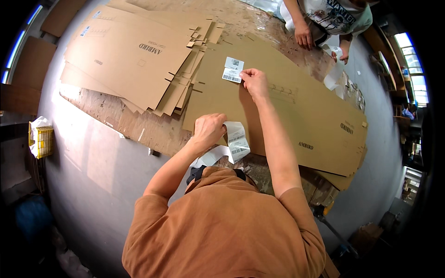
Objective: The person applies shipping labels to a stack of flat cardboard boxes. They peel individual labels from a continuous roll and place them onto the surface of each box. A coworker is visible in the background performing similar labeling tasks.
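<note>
A flat cardboard box (282, 120) lies in front of me, on top of other flat cardboard. Toward its far left part is a white barcode label (233, 69), and my right hand (255, 85) pinches that label's right edge between thumb and fingers. Nearer to me, at the cardboard's front edge, my left hand (209, 131) is closed on a strip of labels (238, 141). The strip hangs down from the fingers and curls back toward my body. Whether the far label lies wholly flat I cannot tell.
To the left a pile of flat cardboard boxes (125, 55) spreads over the worn wooden table (134, 132); two top sheets bear small labels. Across the table another person's hands (303, 36) are near a second white strip (334, 74). A yellow basket (42, 139) stands far left.
</note>
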`<state>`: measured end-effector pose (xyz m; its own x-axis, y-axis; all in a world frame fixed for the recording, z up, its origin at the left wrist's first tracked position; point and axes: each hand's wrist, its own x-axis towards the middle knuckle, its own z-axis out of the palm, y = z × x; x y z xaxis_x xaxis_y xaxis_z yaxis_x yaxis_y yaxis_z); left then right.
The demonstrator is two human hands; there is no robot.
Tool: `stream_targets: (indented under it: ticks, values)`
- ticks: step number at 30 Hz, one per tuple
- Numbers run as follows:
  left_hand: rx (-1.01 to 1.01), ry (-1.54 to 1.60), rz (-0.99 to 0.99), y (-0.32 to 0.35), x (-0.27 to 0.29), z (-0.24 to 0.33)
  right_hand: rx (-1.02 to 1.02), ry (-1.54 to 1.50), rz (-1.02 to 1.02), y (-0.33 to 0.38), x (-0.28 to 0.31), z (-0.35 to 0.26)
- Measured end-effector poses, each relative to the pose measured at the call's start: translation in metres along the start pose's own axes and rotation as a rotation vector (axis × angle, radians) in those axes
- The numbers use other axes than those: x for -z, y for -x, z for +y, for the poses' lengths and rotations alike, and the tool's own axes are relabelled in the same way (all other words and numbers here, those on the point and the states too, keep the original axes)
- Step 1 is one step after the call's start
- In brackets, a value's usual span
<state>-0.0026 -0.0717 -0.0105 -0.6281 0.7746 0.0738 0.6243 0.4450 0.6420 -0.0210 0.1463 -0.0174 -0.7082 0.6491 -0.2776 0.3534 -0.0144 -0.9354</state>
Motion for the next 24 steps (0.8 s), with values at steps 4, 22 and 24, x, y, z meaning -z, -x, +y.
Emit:
stream_targets:
  ticks: [4, 22, 24]
  values:
    - [-0.008, -0.011, 0.000, 0.000, -0.002, -0.002, 0.035, 0.068, 0.051, -0.003, -0.003, 0.003]
    - [-0.025, -0.030, 0.030, 0.000, -0.003, -0.001, 0.462, 1.060, 0.070, 0.030, -0.013, -0.037]
    - [-0.026, -0.033, 0.022, -0.001, -0.003, -0.001, 0.705, 1.099, 0.005, 0.032, -0.019, -0.002]
